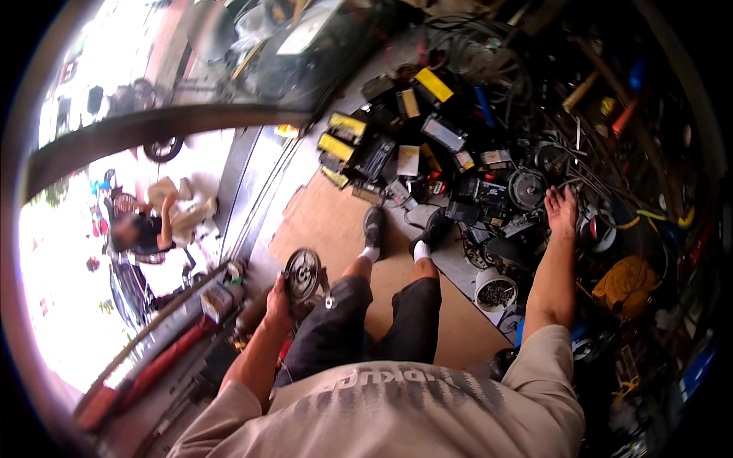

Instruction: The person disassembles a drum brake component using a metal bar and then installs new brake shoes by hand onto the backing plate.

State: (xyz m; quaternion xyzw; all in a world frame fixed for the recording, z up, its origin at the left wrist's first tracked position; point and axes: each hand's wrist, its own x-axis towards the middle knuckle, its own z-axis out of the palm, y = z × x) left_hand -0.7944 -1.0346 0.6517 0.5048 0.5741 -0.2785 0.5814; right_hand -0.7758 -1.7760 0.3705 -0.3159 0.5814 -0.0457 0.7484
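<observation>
My left hand [278, 305] grips the edge of a round metal disc with a slotted, dark face [303, 273], held upright over my left thigh. A small metal arm [328, 296] shows beside the disc; whether it is attached I cannot tell. My right hand [561, 209] reaches out to the right over the heap, palm partly up, fingers apart and with nothing seen in them. Just left of its fingertips lies another round metal part [527, 188]. Dark cables [584, 177] spread to its right.
Used batteries [376, 156] are piled ahead of my shoes, on and past a cardboard sheet [313, 221]. A white bucket of small parts [495, 292] and a yellow-brown bag [628, 288] stand right. At left, a person [156, 221] sits outside, past the door track [263, 179].
</observation>
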